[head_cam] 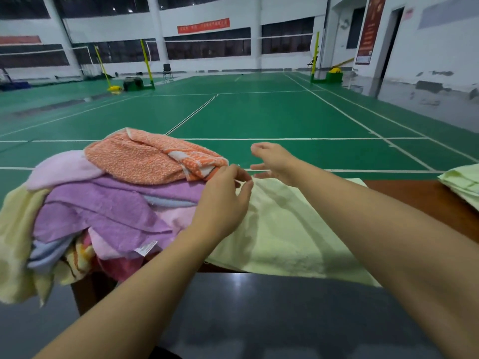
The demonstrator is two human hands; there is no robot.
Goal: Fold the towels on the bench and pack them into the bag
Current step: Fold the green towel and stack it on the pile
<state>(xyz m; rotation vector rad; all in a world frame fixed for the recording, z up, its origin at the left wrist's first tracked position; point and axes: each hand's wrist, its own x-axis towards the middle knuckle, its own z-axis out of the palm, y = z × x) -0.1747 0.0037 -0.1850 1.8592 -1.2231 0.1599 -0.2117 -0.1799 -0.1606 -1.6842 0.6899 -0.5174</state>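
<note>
Your forearms fill the near field, both reaching out over the desk (427,200).

Item: pale green towel (285,229), spread flat on the desk directly ahead, its near edge hanging slightly over the front. Unfolded, by the look of it.

Item: left hand (223,200), over the towel's far left corner, beside the heap. Its fingers (245,189) are loosely curved. Whether they pinch the corner cannot be told from this angle.

Item: right hand (274,161), just past the towel's far edge, fingers spread and released, holding nothing.

Item: heap of unfolded towels (108,203), left, touching the flat towel's left edge. Orange towel (145,161) on top, then lilac, purple, blue, pink and yellow, some drooping off the desk's front and left end.

Item: another pale green towel (464,182), far right edge of the desk, seemingly folded.

Item: bag, not in view.

Surroundings: green court floor (259,112) with white lines beyond the desk.

Risks, as judged from here:
- Heap leans against your working towel; lifting the left corner may drag the orange towel along or tip the drooping pieces onto the floor.
- Grasping only one far corner would skew the fold.
- Overhanging near edge may slide off as you pull.
</note>
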